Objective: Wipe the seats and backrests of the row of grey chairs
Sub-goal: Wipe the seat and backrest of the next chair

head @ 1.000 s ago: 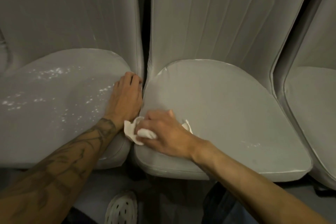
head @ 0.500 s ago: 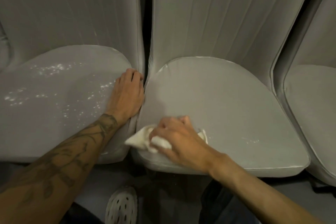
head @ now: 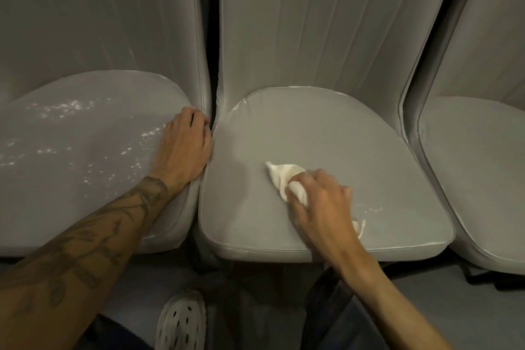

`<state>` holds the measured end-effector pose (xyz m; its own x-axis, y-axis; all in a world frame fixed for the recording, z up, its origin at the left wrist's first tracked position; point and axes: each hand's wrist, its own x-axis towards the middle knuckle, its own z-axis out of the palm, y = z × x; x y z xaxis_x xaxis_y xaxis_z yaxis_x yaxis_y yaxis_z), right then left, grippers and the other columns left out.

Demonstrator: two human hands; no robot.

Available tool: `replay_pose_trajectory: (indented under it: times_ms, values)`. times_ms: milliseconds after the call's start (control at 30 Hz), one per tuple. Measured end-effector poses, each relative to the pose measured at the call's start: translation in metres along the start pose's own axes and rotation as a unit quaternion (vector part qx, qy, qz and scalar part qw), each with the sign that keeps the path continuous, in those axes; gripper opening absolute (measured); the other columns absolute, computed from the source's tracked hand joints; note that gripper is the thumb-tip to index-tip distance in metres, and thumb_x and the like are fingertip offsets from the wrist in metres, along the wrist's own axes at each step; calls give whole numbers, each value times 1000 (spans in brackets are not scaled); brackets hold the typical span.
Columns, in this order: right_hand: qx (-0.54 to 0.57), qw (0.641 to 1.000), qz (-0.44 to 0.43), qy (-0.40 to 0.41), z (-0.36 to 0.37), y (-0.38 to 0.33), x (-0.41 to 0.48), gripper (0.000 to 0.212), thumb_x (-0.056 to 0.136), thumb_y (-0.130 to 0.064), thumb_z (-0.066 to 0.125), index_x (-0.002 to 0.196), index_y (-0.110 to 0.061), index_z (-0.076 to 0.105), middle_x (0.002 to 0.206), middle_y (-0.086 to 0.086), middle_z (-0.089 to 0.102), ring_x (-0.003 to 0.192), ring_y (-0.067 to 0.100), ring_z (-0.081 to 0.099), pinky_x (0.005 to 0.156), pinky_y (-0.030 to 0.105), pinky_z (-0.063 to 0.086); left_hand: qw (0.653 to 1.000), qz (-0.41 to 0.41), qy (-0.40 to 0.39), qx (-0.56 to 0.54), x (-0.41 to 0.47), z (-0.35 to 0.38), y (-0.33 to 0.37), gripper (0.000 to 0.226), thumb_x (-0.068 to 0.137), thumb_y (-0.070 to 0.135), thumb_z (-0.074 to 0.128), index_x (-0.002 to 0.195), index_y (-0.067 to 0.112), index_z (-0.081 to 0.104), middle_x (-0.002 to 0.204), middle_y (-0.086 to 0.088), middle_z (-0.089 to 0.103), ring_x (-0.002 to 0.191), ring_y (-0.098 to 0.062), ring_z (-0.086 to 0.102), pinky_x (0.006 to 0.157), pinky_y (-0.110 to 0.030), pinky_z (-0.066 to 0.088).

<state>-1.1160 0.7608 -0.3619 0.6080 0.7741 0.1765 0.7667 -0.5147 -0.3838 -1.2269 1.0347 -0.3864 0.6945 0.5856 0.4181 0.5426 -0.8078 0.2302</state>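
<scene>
**Mid-seat sweep, left chair not yet wiped**

I'm watching the right hand (head: 321, 207) clench a crumpled white cloth (head: 284, 176) and press it onto the middle grey padded seat (head: 312, 128), a little front of centre. One tail of the cloth pokes out behind the wrist near the front edge. The left hand (head: 184, 148) grasps nothing. It lies relaxed on the right edge of the left grey padded seat (head: 85, 179), fingertips at the dark gap between the two chairs.

Here's my worry: the cloth is bunched small, so each pass likely covers a narrow strip. The faint white streak (head: 369, 209) just right of the hand could be skipped or merely smeared. The loose tail may drag grime back over wiped fabric. The left seat carries scattered white specks (head: 65, 106), and the bracing palm sits right beside them. It could carry them across if it shifts over. The ribbed grey backrest (head: 312, 23) shows a white scuff near its top right corner, easy to forget.

Against half a second ago, the cloth has left the front left corner of the middle seat, where it overhung the edge. It has travelled right and inward. The left hand has kept its spot.
</scene>
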Motion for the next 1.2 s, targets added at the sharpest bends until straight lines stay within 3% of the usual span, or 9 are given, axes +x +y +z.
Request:
replay_pose_trajectory:
  times_ms: [67, 200, 300, 467, 667, 900, 1000, 1133, 1200]
  values:
    - [0, 999, 42, 31, 7, -16, 1, 16, 90, -32, 58, 104, -28, 64, 102, -2, 56, 99, 25, 53, 83, 40, 34, 1000, -1, -6, 3, 0, -2, 1, 16, 104, 14, 52, 112, 3, 60, 116, -21, 55, 98, -38, 55, 87, -51, 45]
    - [61, 996, -65, 4, 40, -89, -7, 22, 94, -41, 50, 108, -29, 62, 100, -2, 53, 91, 20, 48, 77, 38, 35, 1000, -7, -20, 9, -1, -5, 4, 19, 105, 16, 51, 116, 3, 59, 121, -21, 54, 102, -39, 55, 90, -53, 46]
    - [42, 994, -101, 11, 30, -66, -6, 23, 95, -41, 49, 110, -30, 62, 102, -4, 54, 94, 18, 50, 80, 38, 34, 1000, -10, -19, 7, -1, -6, 6, 19, 105, 15, 52, 116, 2, 60, 120, -23, 54, 102, -42, 55, 90, -55, 46]
    - [-19, 995, 87, 45, 1, 3, -6, 19, 87, -33, 58, 105, -26, 64, 102, -3, 55, 99, 24, 52, 82, 38, 31, 1000, -6, -17, 5, -1, -9, 8, 16, 104, 12, 53, 112, 0, 60, 116, -25, 55, 98, -43, 55, 89, -56, 45]
    - [52, 997, -46, 31, 33, -58, -5, 22, 94, -39, 50, 108, -28, 62, 100, -3, 53, 92, 20, 50, 77, 36, 28, 1000, -2, -16, 15, 1, -7, 7, 18, 103, 10, 54, 115, -2, 60, 116, -26, 55, 99, -45, 56, 90, -58, 47]
    - [-49, 989, 117, 72, -31, 83, -3, 17, 90, -31, 61, 106, -24, 64, 102, 2, 57, 98, 30, 55, 81, 38, 28, 1000, 6, -6, 6, 1, -4, 5, 15, 102, 9, 56, 111, -2, 60, 114, -26, 54, 95, -46, 55, 87, -59, 44]
    - [-66, 968, 212, 120, -38, 99, 1, 22, 91, -30, 59, 109, -17, 63, 102, 8, 58, 97, 34, 54, 80, 39, 26, 1000, 5, -9, 6, 1, -5, 7, 15, 102, 8, 57, 112, -2, 60, 114, -26, 54, 96, -46, 55, 88, -58, 43]
    - [-39, 994, 80, 64, -9, 37, 8, 21, 89, -34, 58, 106, -23, 63, 101, 2, 58, 94, 28, 53, 80, 40, 32, 1000, 2, -10, 11, 1, -6, 6, 15, 102, 8, 57, 112, -2, 60, 115, -27, 54, 97, -47, 54, 89, -59, 43]
    - [-33, 998, 38, 48, -12, 41, 5, 18, 90, -36, 57, 105, -28, 63, 101, -3, 56, 96, 23, 53, 80, 39, 31, 1000, 8, -8, 14, 0, -6, 5, 14, 101, 7, 58, 111, -2, 60, 114, -28, 53, 96, -48, 54, 88, -60, 43]
